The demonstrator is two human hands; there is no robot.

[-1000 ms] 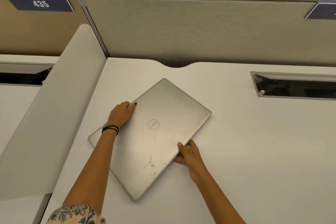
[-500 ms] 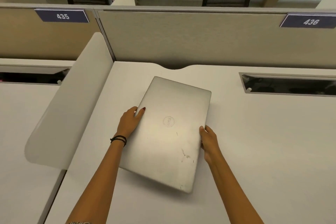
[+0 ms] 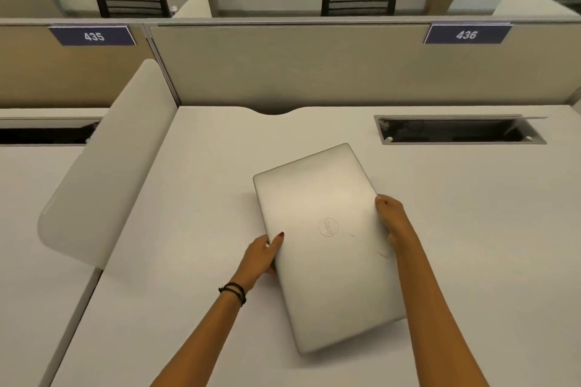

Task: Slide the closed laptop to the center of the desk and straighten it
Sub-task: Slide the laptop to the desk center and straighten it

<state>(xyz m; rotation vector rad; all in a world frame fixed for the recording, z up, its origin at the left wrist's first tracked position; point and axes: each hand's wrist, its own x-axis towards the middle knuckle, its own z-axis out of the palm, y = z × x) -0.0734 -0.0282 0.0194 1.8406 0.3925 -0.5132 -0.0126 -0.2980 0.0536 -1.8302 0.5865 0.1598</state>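
1. A closed silver laptop [image 3: 327, 245] lies lid-up on a white desk [image 3: 195, 198]; it sits near the middle of the desk's width, closer to the near edge than to the back; its long axis runs away from the viewer, tilted so the far end leans left.
2. Half a second ago it lay further left and leaned the other way, its far end to the right; a second ago it lay at a strong diagonal beside the left divider [image 3: 103, 179].
3. The left hand [image 3: 261, 256] grips the laptop's left long edge, thumb on the lid, fingers curled under; black bands circle that wrist; its grip point sits much where it did before.
4. The right hand [image 3: 391, 218] clasps the right long edge near the far corner; earlier it held that same edge further towards the near end.
5. A round logo [image 3: 327, 227] shows at the lid's centre; faint scratches lie to its right.
6. A dark cable slot [image 3: 459, 130] is cut into the desk at back right; a grey partition [image 3: 298, 66] carries a plate reading 436 [image 3: 467, 34].
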